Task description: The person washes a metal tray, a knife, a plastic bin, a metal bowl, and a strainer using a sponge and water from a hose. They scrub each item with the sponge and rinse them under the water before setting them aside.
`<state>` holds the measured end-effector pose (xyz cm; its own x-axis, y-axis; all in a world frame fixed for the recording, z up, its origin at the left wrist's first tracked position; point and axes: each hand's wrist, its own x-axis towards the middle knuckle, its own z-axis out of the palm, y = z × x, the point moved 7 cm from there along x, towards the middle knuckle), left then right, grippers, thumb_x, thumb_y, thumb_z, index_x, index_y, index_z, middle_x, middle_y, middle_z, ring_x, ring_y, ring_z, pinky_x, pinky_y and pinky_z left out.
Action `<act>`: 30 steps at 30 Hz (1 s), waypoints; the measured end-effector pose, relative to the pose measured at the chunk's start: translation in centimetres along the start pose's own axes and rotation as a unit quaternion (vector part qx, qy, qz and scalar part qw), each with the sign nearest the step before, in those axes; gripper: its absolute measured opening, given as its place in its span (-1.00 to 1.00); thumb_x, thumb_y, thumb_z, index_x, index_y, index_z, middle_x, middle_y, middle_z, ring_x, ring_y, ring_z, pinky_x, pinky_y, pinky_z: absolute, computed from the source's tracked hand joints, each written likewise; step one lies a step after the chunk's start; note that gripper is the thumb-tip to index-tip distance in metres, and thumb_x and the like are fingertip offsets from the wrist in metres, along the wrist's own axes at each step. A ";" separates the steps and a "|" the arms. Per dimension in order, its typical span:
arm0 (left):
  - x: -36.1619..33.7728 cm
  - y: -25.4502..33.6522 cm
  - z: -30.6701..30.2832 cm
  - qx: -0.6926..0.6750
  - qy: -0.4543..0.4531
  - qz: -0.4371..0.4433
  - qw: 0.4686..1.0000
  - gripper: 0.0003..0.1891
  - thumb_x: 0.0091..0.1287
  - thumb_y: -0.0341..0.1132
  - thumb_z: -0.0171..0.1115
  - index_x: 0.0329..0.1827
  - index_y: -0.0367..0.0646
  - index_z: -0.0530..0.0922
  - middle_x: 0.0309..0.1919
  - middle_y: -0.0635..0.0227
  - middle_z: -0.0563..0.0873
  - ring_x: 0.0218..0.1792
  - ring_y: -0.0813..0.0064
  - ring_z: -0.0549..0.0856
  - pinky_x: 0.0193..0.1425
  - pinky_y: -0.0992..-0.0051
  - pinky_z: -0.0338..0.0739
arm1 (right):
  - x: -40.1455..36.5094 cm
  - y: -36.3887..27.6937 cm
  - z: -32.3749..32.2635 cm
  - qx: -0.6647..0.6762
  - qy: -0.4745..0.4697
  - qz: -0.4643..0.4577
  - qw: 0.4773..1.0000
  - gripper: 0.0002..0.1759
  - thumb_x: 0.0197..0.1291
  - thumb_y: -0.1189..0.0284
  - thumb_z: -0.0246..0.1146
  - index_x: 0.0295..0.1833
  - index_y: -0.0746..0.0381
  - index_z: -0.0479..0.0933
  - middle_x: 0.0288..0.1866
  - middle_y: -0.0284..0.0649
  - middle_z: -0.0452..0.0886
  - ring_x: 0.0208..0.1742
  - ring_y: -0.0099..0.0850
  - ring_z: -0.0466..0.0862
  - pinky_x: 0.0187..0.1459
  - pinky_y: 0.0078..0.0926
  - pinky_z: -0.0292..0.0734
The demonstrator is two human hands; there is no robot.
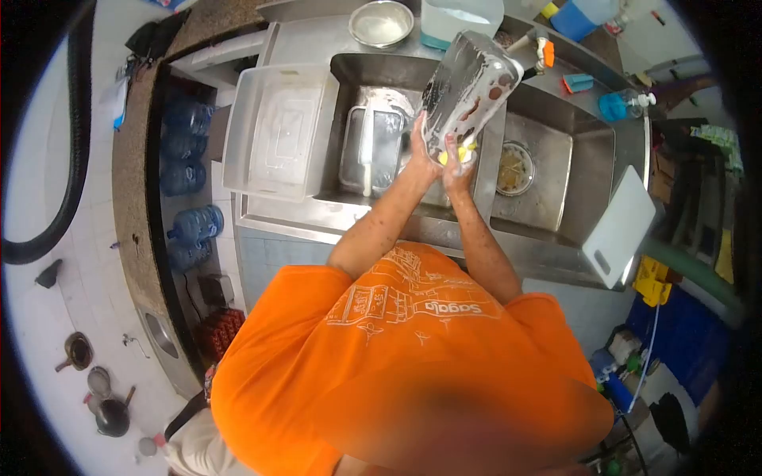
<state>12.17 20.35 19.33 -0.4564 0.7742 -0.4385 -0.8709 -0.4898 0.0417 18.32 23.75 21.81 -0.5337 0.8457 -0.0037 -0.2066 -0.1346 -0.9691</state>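
A deep rectangular metal pan (pixel 470 91), streaked with white suds, is tilted up over the divider between two sink basins. My left hand (pixel 422 151) is closed on its near left edge. My right hand (pixel 458 168) presses a yellow sponge (pixel 444 157) with foam on it against the near end of the pan; its fingers are partly hidden by suds. Below, in the left basin (pixel 413 71), lies a shallow rectangular tray (pixel 385 163) with a long pale utensil (pixel 367 151) across it.
A clear plastic bin (pixel 242 135) stands left of the basin. Behind are a metal bowl (pixel 381 24) and a whitish tub (pixel 444 16). The faucet (pixel 528 49) is close to the pan. A round strainer (pixel 516 168) sits in the right basin; a white cutting board (pixel 623 226) leans at its right.
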 end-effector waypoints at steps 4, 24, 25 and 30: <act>-1.6 3.3 -3.9 0.053 0.083 -0.005 0.995 -0.42 0.25 0.15 0.04 0.16 -0.11 0.48 0.08 0.14 0.58 -0.01 0.13 0.61 -0.01 0.13 0.53 | -0.6 0.0 1.7 -0.353 -0.251 0.006 0.902 -0.66 0.17 0.20 0.28 -0.27 0.32 0.59 -0.47 -0.08 0.64 -0.47 -0.21 0.63 -0.34 -0.32 0.50; -4.1 9.4 -22.0 0.948 0.099 0.275 0.126 -0.47 0.11 -0.09 0.23 0.16 -0.03 0.44 0.04 0.17 0.56 0.06 0.08 0.51 0.12 0.04 0.33 | 1.3 1.1 -3.3 -0.423 -0.310 0.067 0.849 -0.64 0.21 0.22 0.22 -0.29 0.37 0.57 -0.45 -0.07 0.65 -0.39 -0.27 0.66 -0.30 -0.36 0.48; -6.5 10.3 -13.7 0.947 0.106 0.257 0.161 -0.37 0.07 -0.10 0.31 0.23 -0.05 0.38 0.08 0.12 0.54 0.14 0.08 0.47 0.28 0.13 0.28 | 2.8 -0.1 -2.2 -0.418 -0.293 0.035 0.859 -0.65 0.23 0.24 0.21 -0.29 0.37 0.58 -0.44 -0.10 0.66 -0.40 -0.32 0.66 -0.31 -0.37 0.48; -13.3 20.5 -2.5 0.881 0.319 0.327 0.121 -0.42 0.08 -0.22 0.28 0.18 -0.21 0.37 -0.04 0.10 0.57 -0.05 0.07 0.57 0.02 0.16 0.47 | 12.0 -1.9 0.4 -0.350 -0.154 -0.073 0.921 -0.59 0.25 0.17 0.19 -0.32 0.37 0.59 -0.45 -0.14 0.66 -0.42 -0.37 0.65 -0.34 -0.39 0.47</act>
<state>0.82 -0.98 23.80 -0.9153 0.3371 0.2204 0.3709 0.9188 0.1352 12.05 33.93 23.69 -0.7721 0.6268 0.1047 0.2271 0.4260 -0.8758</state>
